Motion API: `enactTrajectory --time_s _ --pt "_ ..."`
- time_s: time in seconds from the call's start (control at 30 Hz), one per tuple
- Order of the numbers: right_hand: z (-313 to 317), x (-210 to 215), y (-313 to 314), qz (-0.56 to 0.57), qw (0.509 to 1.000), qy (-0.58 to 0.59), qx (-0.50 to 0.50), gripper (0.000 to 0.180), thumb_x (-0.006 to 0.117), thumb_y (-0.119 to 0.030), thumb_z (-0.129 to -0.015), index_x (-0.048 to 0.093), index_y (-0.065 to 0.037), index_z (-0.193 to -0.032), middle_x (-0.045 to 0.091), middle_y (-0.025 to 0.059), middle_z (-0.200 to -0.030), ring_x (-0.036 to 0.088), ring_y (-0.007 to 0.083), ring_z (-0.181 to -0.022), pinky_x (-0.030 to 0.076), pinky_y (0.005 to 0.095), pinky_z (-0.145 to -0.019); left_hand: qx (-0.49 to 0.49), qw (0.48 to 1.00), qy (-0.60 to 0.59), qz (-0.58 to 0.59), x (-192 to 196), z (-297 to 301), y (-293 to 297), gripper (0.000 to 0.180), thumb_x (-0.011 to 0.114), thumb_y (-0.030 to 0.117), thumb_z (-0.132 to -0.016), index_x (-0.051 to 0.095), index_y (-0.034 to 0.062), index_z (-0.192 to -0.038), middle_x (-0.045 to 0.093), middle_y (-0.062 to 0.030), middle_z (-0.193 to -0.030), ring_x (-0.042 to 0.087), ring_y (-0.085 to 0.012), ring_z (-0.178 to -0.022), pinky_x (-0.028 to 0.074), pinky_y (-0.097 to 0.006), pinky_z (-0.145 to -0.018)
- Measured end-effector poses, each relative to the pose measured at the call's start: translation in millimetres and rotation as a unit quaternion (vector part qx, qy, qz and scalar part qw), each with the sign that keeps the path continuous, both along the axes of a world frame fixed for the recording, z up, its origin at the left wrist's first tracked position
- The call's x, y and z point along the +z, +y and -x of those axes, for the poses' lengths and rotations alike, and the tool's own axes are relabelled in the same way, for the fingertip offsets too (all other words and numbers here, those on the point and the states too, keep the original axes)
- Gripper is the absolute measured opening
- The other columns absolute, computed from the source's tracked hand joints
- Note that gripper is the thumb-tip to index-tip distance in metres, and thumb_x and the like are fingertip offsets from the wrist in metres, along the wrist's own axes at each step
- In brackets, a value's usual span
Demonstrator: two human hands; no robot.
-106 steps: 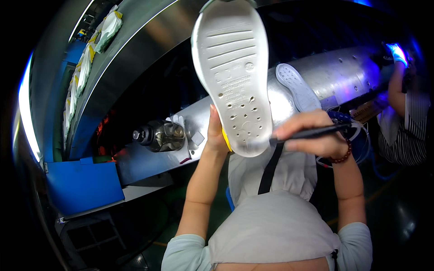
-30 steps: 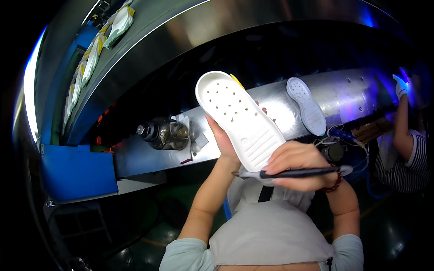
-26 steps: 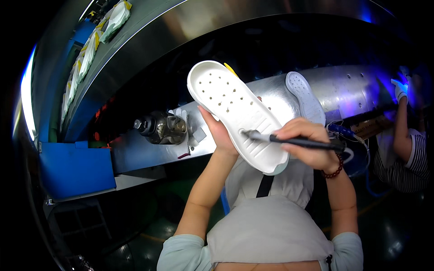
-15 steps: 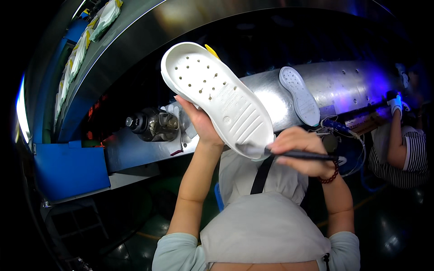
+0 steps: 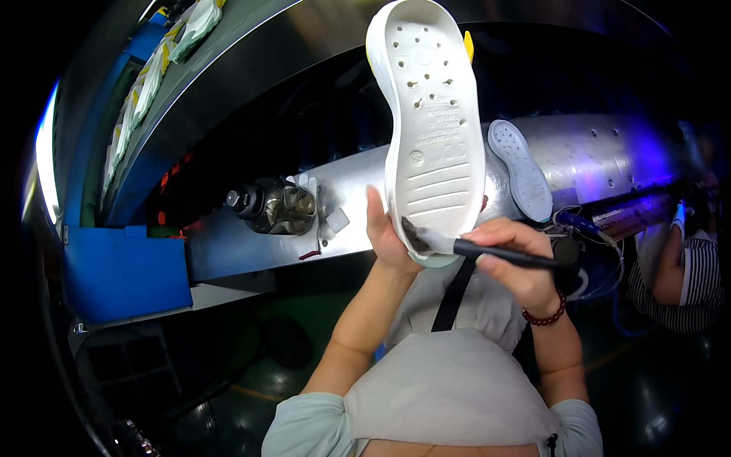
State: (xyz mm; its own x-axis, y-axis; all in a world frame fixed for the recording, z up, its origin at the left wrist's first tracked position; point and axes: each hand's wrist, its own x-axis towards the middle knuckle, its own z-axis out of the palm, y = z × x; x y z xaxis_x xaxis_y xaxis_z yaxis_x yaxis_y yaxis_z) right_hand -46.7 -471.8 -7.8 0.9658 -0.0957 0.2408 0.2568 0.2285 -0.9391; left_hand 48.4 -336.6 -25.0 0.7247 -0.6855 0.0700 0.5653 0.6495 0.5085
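My left hand (image 5: 386, 232) holds a white shoe sole (image 5: 431, 126) by its heel end, raised upright with the grooved, hole-dotted underside facing me. A bit of yellow shows behind its top edge. My right hand (image 5: 520, 263) grips a black-handled brush (image 5: 487, 252); its bristle tip touches the sole near the heel, beside my left thumb. A red bead bracelet sits on my right wrist.
A second white sole (image 5: 521, 169) lies on the metal conveyor ledge (image 5: 251, 244) behind. A dark bottle-like object (image 5: 270, 206) rests on the ledge at left. A blue panel (image 5: 126, 270) stands lower left. Another person in a striped sleeve (image 5: 681, 274) works at the right edge.
The sole has swung from a slant to nearly upright and risen higher. The brush tip has moved onto the heel end next to my left thumb.
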Motion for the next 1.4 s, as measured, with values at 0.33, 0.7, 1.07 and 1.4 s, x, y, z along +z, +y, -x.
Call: enactTrajectory --time_s 0.33,0.7,1.07,1.4 --pt "-20 10 -29 0.136 0.978 -0.032 0.154 0.023 0.063 0.005 -0.067 0.060 0.002 -0.089 0.061 0.0106 -0.090 0.059 0.0150 -0.081 0.046 0.0238 -0.073 0.009 1.000 0.017 -0.013 7 -15 9 0.053 0.032 0.037 -0.085 0.035 -0.0020 -0.121 0.047 -0.0185 -0.115 0.051 -0.0269 -0.100 0.040 -0.037 -0.088" --pt "-23 14 -44 0.161 0.974 -0.072 0.139 0.021 0.065 0.002 -0.066 0.062 -0.001 -0.086 0.062 0.0114 -0.089 0.060 0.0198 -0.084 0.047 0.0277 -0.076 -0.128 0.990 0.000 -0.066 21 -25 14 0.054 0.037 0.030 -0.082 0.028 -0.0023 -0.125 0.046 -0.0192 -0.115 0.053 -0.0234 -0.099 0.044 -0.032 -0.084" --pt "-28 18 -47 0.224 0.957 -0.077 0.166 0.019 0.066 0.003 -0.064 0.063 -0.001 -0.083 0.063 0.0122 -0.088 0.061 0.0208 -0.083 0.048 0.0287 -0.076 -0.257 0.912 -0.015 -0.321 47 -41 10 0.051 0.049 0.033 -0.079 0.043 -0.0046 -0.113 0.054 -0.0172 -0.100 0.057 -0.0195 -0.084 0.048 -0.027 -0.069" --pt "-28 27 -63 0.365 0.883 -0.084 0.283 0.016 0.062 -0.004 -0.069 0.062 -0.003 -0.085 0.063 0.0102 -0.088 0.061 0.0229 -0.082 0.049 0.0300 -0.072 -0.306 0.836 -0.048 -0.453 63 -38 7 0.051 0.050 0.036 -0.080 0.048 -0.0063 -0.109 0.053 -0.0188 -0.101 0.056 -0.0190 -0.084 0.046 -0.026 -0.069"
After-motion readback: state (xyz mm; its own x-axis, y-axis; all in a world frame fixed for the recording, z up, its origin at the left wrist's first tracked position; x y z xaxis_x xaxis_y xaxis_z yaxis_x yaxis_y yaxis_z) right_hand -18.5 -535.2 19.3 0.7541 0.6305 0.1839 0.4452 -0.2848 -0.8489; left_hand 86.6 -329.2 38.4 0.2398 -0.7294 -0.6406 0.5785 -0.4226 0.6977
